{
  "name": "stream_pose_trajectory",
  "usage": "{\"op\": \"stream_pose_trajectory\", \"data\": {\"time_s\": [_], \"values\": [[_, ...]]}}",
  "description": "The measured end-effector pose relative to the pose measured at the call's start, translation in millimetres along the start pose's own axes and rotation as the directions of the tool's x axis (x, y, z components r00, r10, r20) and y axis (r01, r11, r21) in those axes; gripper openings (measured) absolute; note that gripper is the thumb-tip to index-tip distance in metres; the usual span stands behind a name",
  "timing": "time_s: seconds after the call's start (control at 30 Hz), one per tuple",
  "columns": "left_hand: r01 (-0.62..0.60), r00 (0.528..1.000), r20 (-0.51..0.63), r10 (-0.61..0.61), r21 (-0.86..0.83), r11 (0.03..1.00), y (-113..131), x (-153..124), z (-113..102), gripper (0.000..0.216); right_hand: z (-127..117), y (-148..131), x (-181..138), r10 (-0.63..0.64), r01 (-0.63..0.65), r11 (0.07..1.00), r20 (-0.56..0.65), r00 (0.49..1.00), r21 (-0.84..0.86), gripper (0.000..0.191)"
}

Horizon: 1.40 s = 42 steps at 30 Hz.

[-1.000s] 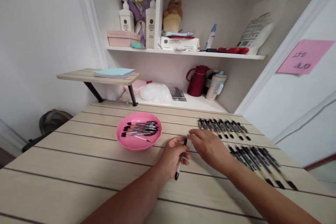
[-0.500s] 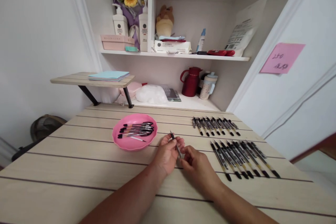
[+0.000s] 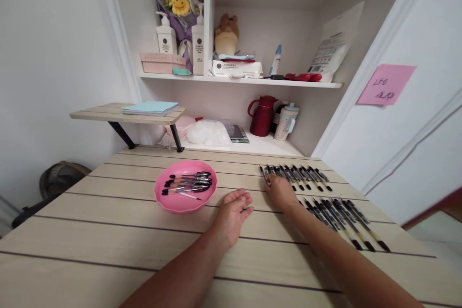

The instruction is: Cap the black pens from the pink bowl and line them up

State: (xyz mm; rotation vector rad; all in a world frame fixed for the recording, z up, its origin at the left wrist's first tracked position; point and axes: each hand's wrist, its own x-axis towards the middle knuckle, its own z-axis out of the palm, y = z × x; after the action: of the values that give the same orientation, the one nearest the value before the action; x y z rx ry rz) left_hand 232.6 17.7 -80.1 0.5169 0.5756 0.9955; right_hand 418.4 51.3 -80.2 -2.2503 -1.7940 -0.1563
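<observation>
My left hand (image 3: pixel 235 211) rests over the middle of the table, palm partly up, its fingers stretched out and nothing held. At the near left end of the upper pen row, my right hand (image 3: pixel 282 193) pinches a slim dark pen (image 3: pixel 263 173), its pointed tip facing away from me. Beside that pen lies the row of uncapped pens (image 3: pixel 302 173) with black ends toward me. A second row of longer pens (image 3: pixel 342 216) lies nearer, partly hidden by my right forearm. Left of my hands, a pink bowl (image 3: pixel 162 202) holds several capped pens (image 3: pixel 187 183) and a thin white refill-like stick (image 3: pixel 189 196).
A small raised stand (image 3: pixel 94 113) with blue paper sheets (image 3: pixel 149 107) is at the back left. Behind the table are a white plastic bag (image 3: pixel 207 133), a red jug (image 3: pixel 262 115) and a tumbler (image 3: pixel 287 122). A shelf (image 3: pixel 231 80) with bottles runs above.
My right hand has moved from beside my left hand to the upper row's left end, carrying the pen. My left hand has let go of the pen and opened.
</observation>
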Motion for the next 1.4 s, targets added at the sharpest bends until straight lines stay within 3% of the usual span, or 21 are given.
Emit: {"op": "stream_pose_trajectory", "data": {"time_s": [0.4, 0.7, 0.9, 1.03, 1.2, 1.4], "values": [[-0.001, 1.000, 0.010, 0.001, 0.029, 1.000, 0.1, 0.2, -0.8, 0.026, -1.1, 2.0, 1.6, 0.003, 0.000, 0.997, 0.040, 0.999, -0.075, 0.015], [-0.001, 1.000, 0.020, 0.001, 0.025, 1.000, 0.0, 1.8, -2.0, 0.023, -16.1, -9.2, -5.0, 0.024, -0.022, 0.997, 0.022, 0.999, -0.068, 0.018], [-0.020, 0.999, 0.036, 0.018, 0.046, 0.999, 0.5, 0.5, -1.6, 0.022, -31.0, -39.3, -45.4, -0.064, 0.064, 0.998, 0.054, 0.997, 0.001, 0.018], [-0.094, 0.995, 0.047, 0.088, 0.151, 0.984, 1.3, -1.6, 1.4, 0.022, -38.1, -55.5, -85.4, -0.160, 0.148, 0.982, 0.099, 0.982, 0.119, 0.022], [-0.239, 0.969, 0.054, 0.239, 0.427, 0.872, 2.5, -4.6, 7.6, 0.019, -39.6, -69.2, -117.9, -0.234, 0.208, 0.956, 0.108, 0.966, 0.208, 0.017], [-0.317, 0.940, 0.074, 0.333, 0.551, 0.772, -1.0, -3.6, 7.5, 0.017, -33.2, -82.1, -126.8, -0.252, 0.198, 0.926, 0.134, 0.958, 0.321, 0.018]]}}
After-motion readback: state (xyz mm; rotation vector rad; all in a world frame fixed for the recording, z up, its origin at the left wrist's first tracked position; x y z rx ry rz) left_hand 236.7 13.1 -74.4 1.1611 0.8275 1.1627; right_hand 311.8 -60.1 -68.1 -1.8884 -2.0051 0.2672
